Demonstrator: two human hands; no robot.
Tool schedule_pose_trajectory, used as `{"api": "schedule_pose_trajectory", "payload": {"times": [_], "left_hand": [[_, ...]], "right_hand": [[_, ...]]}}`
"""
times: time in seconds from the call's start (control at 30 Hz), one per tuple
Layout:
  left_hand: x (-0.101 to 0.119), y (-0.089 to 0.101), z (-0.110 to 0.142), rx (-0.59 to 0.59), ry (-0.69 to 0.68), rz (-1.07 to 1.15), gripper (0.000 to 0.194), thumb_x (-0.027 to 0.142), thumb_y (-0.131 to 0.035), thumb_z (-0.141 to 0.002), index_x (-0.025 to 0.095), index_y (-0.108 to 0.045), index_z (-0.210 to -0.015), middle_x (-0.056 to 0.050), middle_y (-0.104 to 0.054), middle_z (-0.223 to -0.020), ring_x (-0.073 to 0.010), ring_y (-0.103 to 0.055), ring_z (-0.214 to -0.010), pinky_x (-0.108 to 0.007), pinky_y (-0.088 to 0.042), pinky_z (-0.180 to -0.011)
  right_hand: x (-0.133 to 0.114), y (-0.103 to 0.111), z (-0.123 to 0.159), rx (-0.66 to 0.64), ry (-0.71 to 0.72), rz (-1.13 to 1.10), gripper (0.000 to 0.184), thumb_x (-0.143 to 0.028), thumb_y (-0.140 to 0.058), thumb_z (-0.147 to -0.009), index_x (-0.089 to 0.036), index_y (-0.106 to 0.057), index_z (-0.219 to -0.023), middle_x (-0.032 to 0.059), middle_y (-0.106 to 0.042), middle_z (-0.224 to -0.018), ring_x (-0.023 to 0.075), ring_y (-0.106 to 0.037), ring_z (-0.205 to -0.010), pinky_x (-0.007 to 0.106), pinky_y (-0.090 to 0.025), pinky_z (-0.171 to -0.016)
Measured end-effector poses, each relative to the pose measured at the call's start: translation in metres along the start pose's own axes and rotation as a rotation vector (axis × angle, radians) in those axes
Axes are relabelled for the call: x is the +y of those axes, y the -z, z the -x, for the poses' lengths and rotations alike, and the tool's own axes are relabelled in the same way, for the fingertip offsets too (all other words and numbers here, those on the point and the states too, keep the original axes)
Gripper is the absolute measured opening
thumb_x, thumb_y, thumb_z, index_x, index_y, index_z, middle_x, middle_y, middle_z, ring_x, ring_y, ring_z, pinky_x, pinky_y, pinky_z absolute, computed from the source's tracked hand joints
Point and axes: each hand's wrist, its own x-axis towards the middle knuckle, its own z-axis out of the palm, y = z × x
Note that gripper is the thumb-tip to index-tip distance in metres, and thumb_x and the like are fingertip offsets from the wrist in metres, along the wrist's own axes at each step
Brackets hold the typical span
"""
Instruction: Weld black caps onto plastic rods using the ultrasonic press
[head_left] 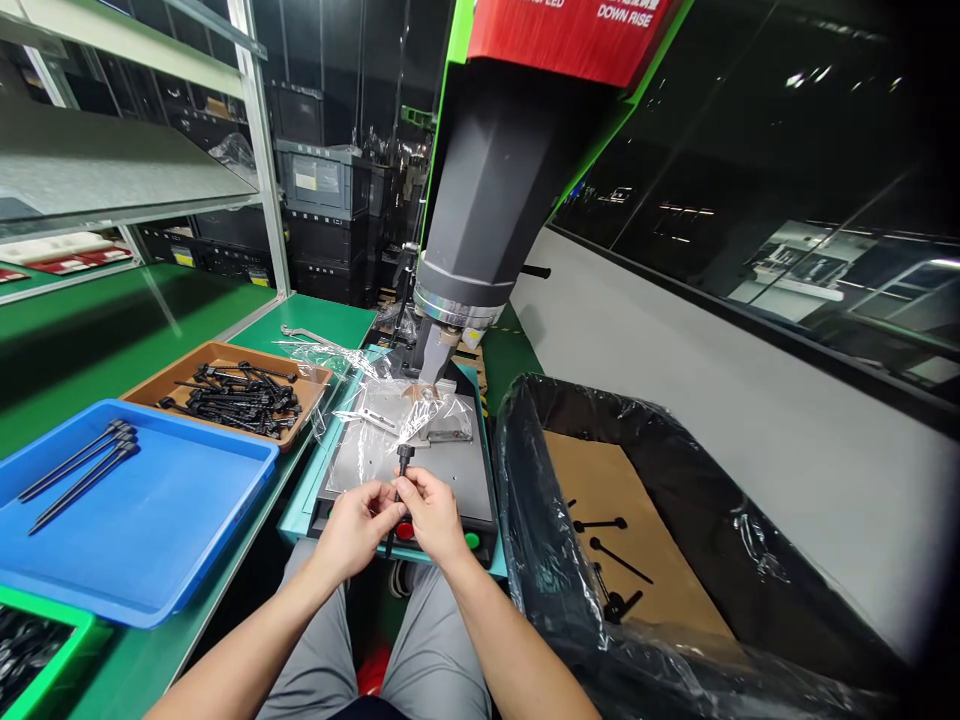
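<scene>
My left hand (354,527) and my right hand (431,515) are together in front of the machine's base, each with fingers pinched on a black rod with a thick head (405,458). The rod stands nearly upright, head at the top, its thin lower end showing below my fingers. Beyond it, a metal fixture (450,430) sits on the grey base plate (367,460), partly covered by clear plastic film (375,372). Over the fixture hangs the press's metal horn (437,355). Red (405,530) and green (472,540) buttons lie along the base's front edge, close to my hands.
At left, a blue tray (187,500) holds several long black rods (82,470). Behind it, a brown tray (214,352) holds a pile of similar parts (240,400). A lined box (540,560) with loose rods stands at right. The press head (487,180) looms above.
</scene>
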Motion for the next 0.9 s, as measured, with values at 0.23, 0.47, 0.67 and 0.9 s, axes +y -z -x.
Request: {"api": "schedule_pose_trajectory", "payload": {"times": [0.23, 0.47, 0.67, 0.9], "left_hand": [[-0.0031, 0.0001, -0.0004, -0.003, 0.012, 0.047, 0.027, 0.044, -0.062, -0.08, 0.017, -0.06, -0.075, 0.001, -0.052, -0.065, -0.0126, -0.044, -0.059, -0.023, -0.036, -0.055], [-0.0029, -0.0001, -0.0005, -0.019, 0.021, 0.083, 0.029, 0.045, -0.063, -0.079, 0.015, -0.062, -0.079, 0.001, -0.052, -0.066, -0.0126, -0.044, -0.059, -0.023, -0.036, -0.055], [0.0002, 0.0007, 0.0003, -0.051, 0.044, 0.101, 0.03, 0.045, -0.063, -0.079, 0.016, -0.059, -0.076, 0.003, -0.048, -0.063, -0.0118, -0.043, -0.057, -0.023, -0.035, -0.054], [-0.0013, 0.0004, 0.0002, 0.006, -0.024, 0.028, 0.024, 0.039, -0.062, -0.081, 0.016, -0.057, -0.075, 0.002, -0.053, -0.066, -0.0126, -0.046, -0.061, -0.023, -0.037, -0.059]], "right_hand": [[0.0008, -0.0012, -0.0016, 0.0, -0.02, -0.057, 0.031, -0.043, -0.059, -0.085, -0.017, -0.068, -0.099, 0.006, -0.071, -0.091, 0.0207, -0.066, -0.083, 0.03, -0.052, -0.076], [-0.0054, -0.0027, -0.0005, -0.002, -0.061, -0.155, 0.032, -0.045, -0.06, -0.084, -0.016, -0.069, -0.095, 0.0042, -0.07, -0.082, 0.019, -0.064, -0.077, 0.029, -0.05, -0.072], [-0.0076, -0.0031, 0.0005, -0.008, -0.061, -0.179, 0.03, -0.045, -0.061, -0.083, -0.017, -0.069, -0.088, 0.0028, -0.068, -0.077, 0.0184, -0.062, -0.075, 0.029, -0.049, -0.071], [-0.0034, -0.0026, 0.0013, -0.003, -0.031, -0.114, 0.033, -0.046, -0.061, -0.084, -0.017, -0.069, -0.097, 0.0069, -0.07, -0.093, 0.0209, -0.065, -0.086, 0.03, -0.051, -0.077]]}}
